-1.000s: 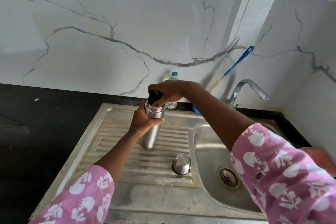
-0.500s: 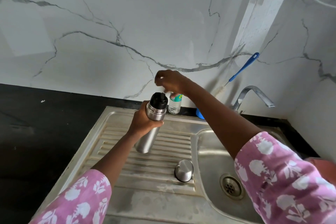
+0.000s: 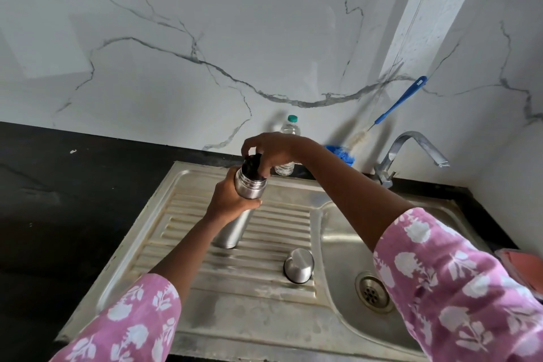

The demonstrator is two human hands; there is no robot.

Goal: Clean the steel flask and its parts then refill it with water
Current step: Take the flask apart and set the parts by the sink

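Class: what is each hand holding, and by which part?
Left hand grips the steel flask by its upper body; right hand fingers grip its black stopper.

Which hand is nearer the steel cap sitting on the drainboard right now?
Left. The left hand grips the flask body, up-left of the steel cap. The right hand is farther back, pinching the black stopper.

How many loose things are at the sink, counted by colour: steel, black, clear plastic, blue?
Steel: 2, the steel flask and its steel cup lid
Black: 1, the black stopper
Clear plastic: 1, the water bottle
Blue: 1, the bottle brush
Total: 5
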